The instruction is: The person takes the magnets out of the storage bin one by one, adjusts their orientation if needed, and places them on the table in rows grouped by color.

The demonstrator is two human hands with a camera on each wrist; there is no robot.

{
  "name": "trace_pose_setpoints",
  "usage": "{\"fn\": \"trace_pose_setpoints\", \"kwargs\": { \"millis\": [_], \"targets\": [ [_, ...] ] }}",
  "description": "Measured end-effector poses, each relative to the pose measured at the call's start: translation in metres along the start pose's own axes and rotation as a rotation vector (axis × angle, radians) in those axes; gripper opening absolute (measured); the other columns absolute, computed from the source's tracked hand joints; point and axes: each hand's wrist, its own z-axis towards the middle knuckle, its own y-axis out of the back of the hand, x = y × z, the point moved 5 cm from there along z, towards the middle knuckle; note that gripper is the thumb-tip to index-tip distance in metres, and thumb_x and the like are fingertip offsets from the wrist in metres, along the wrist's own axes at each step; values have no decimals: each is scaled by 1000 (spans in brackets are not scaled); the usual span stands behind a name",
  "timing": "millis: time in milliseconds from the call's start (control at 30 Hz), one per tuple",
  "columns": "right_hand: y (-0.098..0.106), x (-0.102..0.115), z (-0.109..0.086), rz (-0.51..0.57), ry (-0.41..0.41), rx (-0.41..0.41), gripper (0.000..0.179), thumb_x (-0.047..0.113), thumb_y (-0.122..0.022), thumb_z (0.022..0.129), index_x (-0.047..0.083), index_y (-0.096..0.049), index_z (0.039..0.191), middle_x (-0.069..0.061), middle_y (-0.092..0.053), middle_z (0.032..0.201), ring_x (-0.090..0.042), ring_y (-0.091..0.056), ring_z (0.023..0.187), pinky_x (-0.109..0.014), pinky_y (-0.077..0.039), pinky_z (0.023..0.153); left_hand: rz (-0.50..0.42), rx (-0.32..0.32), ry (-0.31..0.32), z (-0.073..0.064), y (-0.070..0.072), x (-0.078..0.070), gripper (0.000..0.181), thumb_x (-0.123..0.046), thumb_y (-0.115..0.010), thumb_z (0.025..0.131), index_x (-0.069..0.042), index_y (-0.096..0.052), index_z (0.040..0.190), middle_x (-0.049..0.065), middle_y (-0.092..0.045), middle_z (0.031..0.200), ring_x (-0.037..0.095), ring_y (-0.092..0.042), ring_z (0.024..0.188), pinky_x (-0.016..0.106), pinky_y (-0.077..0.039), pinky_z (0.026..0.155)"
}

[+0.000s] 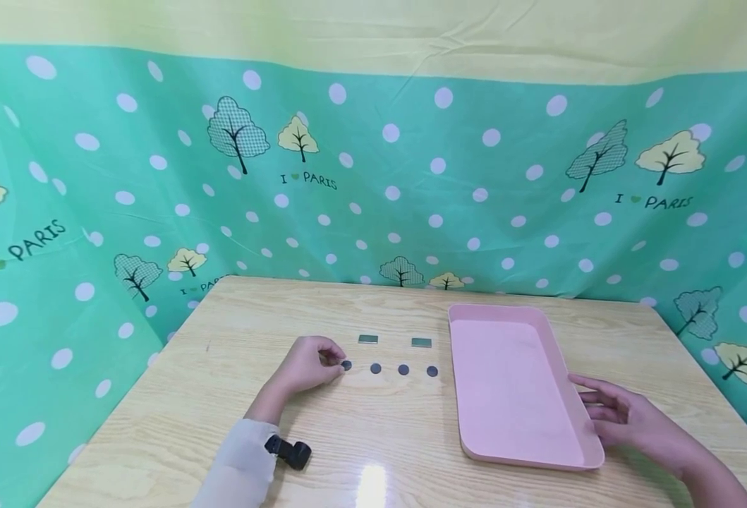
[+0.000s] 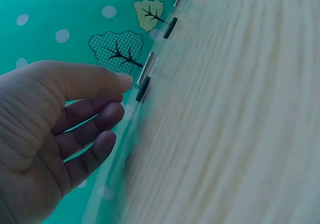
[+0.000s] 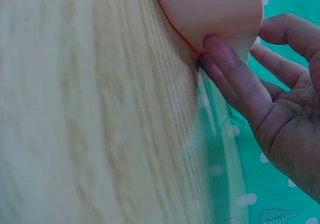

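Observation:
My left hand [image 1: 312, 363] is at the left end of a row of small dark discs, its thumb and forefinger tips beside the end disc [image 1: 347, 365]. In the left wrist view a slight gap shows between the thumb and the nearest disc [image 2: 143, 89], which lies on the tabletop. The other discs [image 1: 403, 370] lie evenly spaced to the right. At the right, my right hand [image 1: 623, 416] touches the outer side wall of a shallow pink tray [image 1: 525, 455]. Its fingers spread along that wall, and its thumb [image 3: 227, 59] is against the outside.
Two small dark rectangular pieces, one on the left [image 1: 368, 339] and one on the right [image 1: 421, 342], lie behind the discs. The wooden table [image 1: 373, 437] has a green dotted curtain [image 1: 373, 176] behind it. A black strap device [image 1: 289, 451] sits on the left wrist.

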Motion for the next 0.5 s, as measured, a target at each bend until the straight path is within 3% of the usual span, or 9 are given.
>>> {"fn": "trace_pose_setpoints", "kwargs": {
  "millis": [333,433,500],
  "targets": [
    [-2,3,0,32,17,44,60,8,-51,100,2,-22,152,4,-56,131,-6,-59,112,-38,-56,84,41,-30,-10,-13,21,-3,13,1,-76,76,-6,-74,87,2,-68,86,13,-62,78,26,-55,68],
    [-1,5,-1,40,24,74,59,6,-49,100,2,-21,152,1,-54,133,-8,-59,113,-40,-56,84,63,-31,-3,-19,28,-5,13,1,-76,77,-5,-73,88,2,-68,85,12,-62,76,26,-55,68],
    [2,7,-1,36,46,92,57,5,-47,101,-1,-21,151,-8,-53,136,-11,-60,112,-43,-56,82,86,-37,-5,-23,33,-7,12,0,-76,77,-4,-73,88,2,-68,86,11,-62,76,27,-55,68]
  ]
}}
